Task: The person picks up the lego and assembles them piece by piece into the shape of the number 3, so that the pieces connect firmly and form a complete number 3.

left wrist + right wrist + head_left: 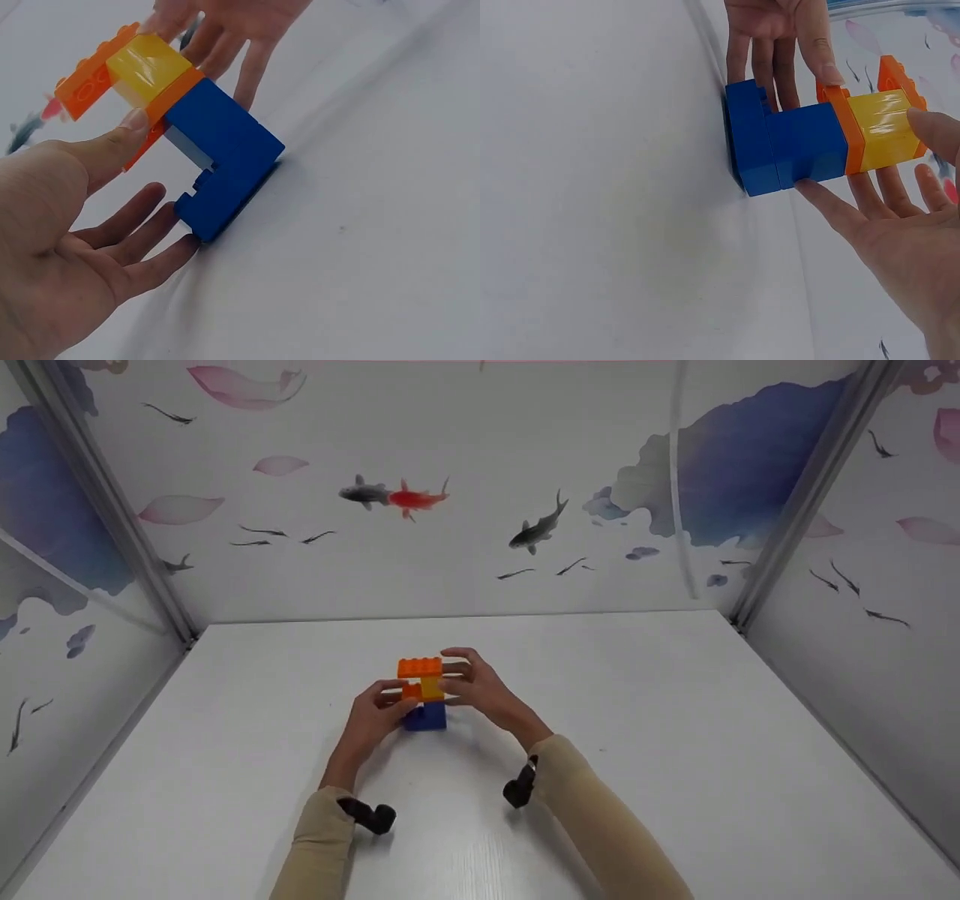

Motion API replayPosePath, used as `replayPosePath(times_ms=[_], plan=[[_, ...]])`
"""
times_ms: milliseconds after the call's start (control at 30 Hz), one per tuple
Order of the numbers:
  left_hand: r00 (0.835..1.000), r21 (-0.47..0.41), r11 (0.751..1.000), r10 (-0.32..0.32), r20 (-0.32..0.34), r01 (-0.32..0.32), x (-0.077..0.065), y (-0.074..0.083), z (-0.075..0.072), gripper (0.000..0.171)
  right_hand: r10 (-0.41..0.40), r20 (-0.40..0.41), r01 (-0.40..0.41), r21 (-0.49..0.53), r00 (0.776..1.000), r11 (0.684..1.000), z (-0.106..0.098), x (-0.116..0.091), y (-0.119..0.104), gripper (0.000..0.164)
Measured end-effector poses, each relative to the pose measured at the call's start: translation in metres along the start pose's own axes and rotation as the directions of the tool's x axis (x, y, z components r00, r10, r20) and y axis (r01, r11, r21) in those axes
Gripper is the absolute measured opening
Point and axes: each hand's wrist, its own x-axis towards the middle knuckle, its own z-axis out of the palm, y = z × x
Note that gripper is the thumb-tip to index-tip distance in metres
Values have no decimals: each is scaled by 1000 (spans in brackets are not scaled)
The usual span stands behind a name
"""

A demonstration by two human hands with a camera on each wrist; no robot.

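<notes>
A stacked tower of toy building bricks stands on the white table. At its foot lies a blue brick (754,161), topped by a second blue brick (808,142). Above these come a middle orange brick (174,91), a yellow brick (150,69) and a top orange brick (420,667), which juts out to the left. My left hand (375,714) pinches the middle orange brick from the left, its lower fingers by the bottom blue brick. From the right, my right hand (486,688) grips the yellow brick, thumb against its near face. Its other fingertips are partly hidden behind the tower.
The white table (675,750) spreads around the tower. Printed panels with fish and petals enclose its back (480,562) and both sides. Each sleeve carries a black wrist camera: the left one (371,816) and the right one (519,789).
</notes>
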Motion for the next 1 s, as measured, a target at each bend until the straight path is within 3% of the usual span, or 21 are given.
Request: replayPosePath(times_ms=[200,333,600,1000], plan=[[999,-39,998,-44,-6,43,-6,11,11,53,10,-53,-10,5,999,1000,-2,-9,-8,51],[999,-40,998,-45,-10,45,-13,19,17,56,30,-103,-31,-9,994,999,-3,-15,-13,45],[995,-93,992,-83,51,87,-23,27,26,57,70,-137,-78,-54,988,995,-12,-30,-24,45],[988,-154,980,-112,107,127,-45,41,43,53,45,-42,-49,-110,998,993,-33,-65,-21,58]])
